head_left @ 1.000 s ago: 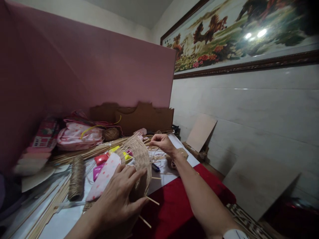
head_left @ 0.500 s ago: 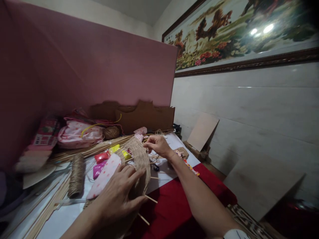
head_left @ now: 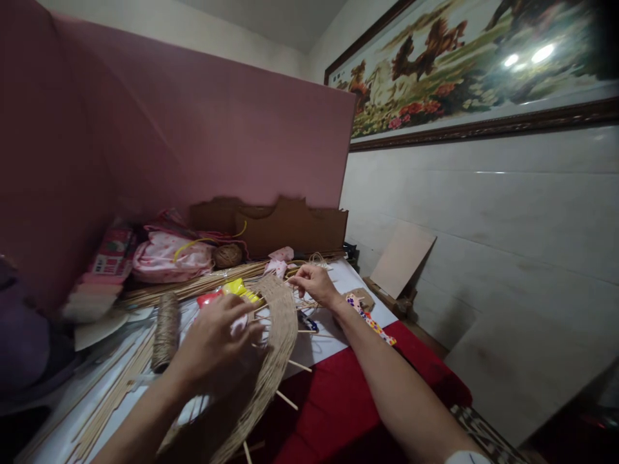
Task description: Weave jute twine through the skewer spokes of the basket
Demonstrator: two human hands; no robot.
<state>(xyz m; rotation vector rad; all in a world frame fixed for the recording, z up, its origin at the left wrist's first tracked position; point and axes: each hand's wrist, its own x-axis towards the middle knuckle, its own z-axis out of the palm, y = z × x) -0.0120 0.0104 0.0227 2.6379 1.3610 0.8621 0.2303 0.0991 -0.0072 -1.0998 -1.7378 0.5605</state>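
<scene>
A curved band of woven twine (head_left: 278,335), threaded over thin sticks that poke out past its outer edge, arcs toward me across the table. At its far end, my right hand (head_left: 314,283) is closed in a pinch on what looks like a strand of twine, though the strand is barely visible. My left hand (head_left: 217,338) hovers by the inner side of the band, fingers apart and partly bent, with nothing seen in it. It hides part of the coloured packets, of which a yellow packet (head_left: 235,287) and a red packet (head_left: 209,298) show.
A twine spool (head_left: 165,332) stands left of my left hand, beside bundled thin sticks (head_left: 113,380). Behind lie a pink dotted cloth bundle (head_left: 171,258), a twine ball (head_left: 227,256) and brown cardboard (head_left: 290,229). Red cloth (head_left: 333,399) covers the near right side; a dark-handled tool (head_left: 308,321) lies near the band.
My left hand has lifted off the woven band and moved left, uncovering more of it. The pink dotted cloth piece beside it is now mostly out of sight. My right hand stays pinched at the far end.
</scene>
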